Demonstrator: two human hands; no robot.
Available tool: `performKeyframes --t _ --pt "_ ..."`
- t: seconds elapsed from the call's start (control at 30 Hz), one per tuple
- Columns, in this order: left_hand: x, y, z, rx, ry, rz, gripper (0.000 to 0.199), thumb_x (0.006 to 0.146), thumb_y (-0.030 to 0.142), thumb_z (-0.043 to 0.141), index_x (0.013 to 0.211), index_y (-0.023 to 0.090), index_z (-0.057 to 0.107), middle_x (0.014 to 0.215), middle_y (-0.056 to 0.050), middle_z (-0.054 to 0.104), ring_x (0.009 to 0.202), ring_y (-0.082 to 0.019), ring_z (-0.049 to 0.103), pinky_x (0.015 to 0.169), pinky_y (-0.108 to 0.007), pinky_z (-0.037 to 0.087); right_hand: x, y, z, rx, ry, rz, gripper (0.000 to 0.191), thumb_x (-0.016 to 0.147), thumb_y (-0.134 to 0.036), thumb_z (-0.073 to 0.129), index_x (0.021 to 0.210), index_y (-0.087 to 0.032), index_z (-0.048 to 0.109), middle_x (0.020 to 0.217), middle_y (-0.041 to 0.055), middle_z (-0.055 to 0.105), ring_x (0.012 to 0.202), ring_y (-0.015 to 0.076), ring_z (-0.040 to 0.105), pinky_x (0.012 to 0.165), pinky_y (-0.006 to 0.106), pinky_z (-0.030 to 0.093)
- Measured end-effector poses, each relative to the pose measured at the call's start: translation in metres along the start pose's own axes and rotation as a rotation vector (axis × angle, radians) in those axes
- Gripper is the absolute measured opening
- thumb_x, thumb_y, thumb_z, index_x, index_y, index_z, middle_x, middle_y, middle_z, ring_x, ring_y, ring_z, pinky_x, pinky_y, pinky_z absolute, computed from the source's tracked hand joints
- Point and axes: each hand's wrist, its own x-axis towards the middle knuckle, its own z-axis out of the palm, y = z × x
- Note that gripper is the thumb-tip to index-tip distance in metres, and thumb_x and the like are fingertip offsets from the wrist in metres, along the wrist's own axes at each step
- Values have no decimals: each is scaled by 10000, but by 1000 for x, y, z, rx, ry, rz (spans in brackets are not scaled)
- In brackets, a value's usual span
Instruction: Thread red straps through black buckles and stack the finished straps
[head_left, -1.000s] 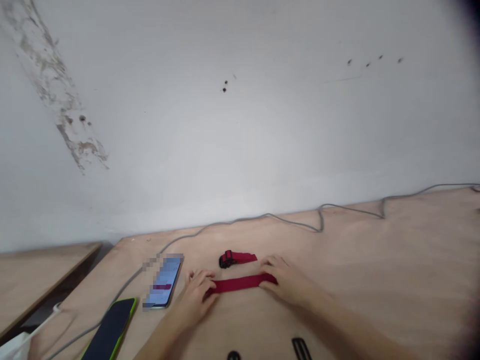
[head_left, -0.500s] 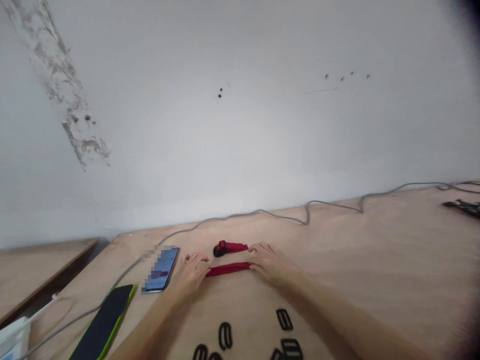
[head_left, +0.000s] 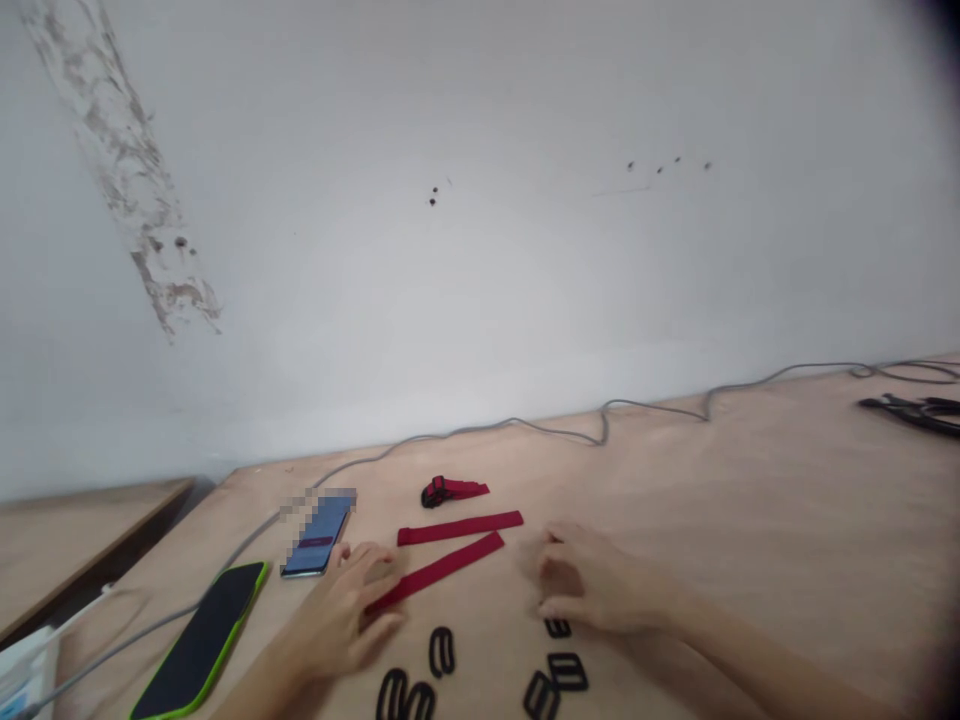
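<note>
My left hand is over the left end of a dark red strap that lies slantwise on the table. Its thumb and fingers are apart on either side of that end; whether they touch it I cannot tell. A second red strap lies just beyond, flat. Behind both rests a red strap with a black buckle. My right hand, blurred, hovers right of the straps with thumb and fingers apart and nothing between them. Under its thumb a black slide buckle is partly hidden.
More black slide buckles lie near me, with rounded black loops to the left. A lit phone and a green-cased phone lie at left. A grey cable runs along the wall; a black object sits far right.
Both hands have let the red strap lie and come nearer to me, the right one towards the buckles. Two separate red straps now show where one showed between the hands.
</note>
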Motion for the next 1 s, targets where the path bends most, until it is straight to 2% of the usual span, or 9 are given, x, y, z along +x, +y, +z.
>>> performKeyframes --t 0.07,0.17,0.27,0.37,0.47,0.63,0.73,0.83,1.0 --pt "13 14 -2 -80 14 -76 399 945 404 561 1325 286 586 1254 -102 636 1142 -302 554 1015 -465 350 -9 -3 0 46 -30 44 284 742 -429 783 939 -252 680 1060 43 641 1008 264 593 876 365 448" --pt "48 39 8 -176 -22 -279 332 946 330 519 1247 260 639 1219 -96 631 1136 -300 541 1015 -465 369 -10 -10 2 85 -38 55 227 750 -360 768 923 -247 674 1024 28 665 959 244 597 834 340 431" --pt "84 59 27 -204 -29 -340 294 923 321 537 1166 217 666 1192 -119 631 1157 -332 527 1037 -510 334 -6 -11 7 173 -32 127 256 700 -319 798 908 -241 671 913 7 682 836 218 591 730 306 412" --pt "102 63 41 -269 -44 -404 212 887 295 560 1013 178 684 1159 -145 629 1126 -365 543 997 -550 349 1 -6 13 432 -29 196 214 676 -252 794 849 -217 674 713 -22 667 655 169 554 597 267 366" --pt "102 57 43 -393 -77 -439 128 809 249 621 909 182 667 1047 -108 662 1014 -333 594 919 -479 410 13 4 18 620 5 176 163 720 -287 773 810 -197 671 685 -15 679 637 155 579 595 258 390" --pt "89 41 35 -705 -135 -410 86 754 244 657 825 196 654 793 -8 691 744 -207 615 683 -282 430 49 18 29 844 101 168 424 736 -584 753 881 -191 687 639 -29 635 547 120 538 555 251 389" --pt "85 31 35 -894 -130 -409 205 785 382 640 815 180 649 706 12 645 641 -158 550 602 -244 378 67 18 42 960 121 147 527 705 -672 742 906 -185 710 628 -27 635 517 113 524 533 252 380" --pt "83 21 37 -1022 -114 -436 389 761 559 658 790 171 640 641 31 574 582 -132 471 566 -234 322 74 14 55 1056 128 114 573 695 -702 736 931 -181 718 708 4 676 584 127 578 582 265 420" --pt "82 17 39 -1120 -133 -452 467 728 622 713 779 160 670 600 54 509 552 -107 384 545 -228 265 69 16 64 1157 71 82 529 655 -648 803 890 -179 733 701 0 684 580 111 568 592 255 418"
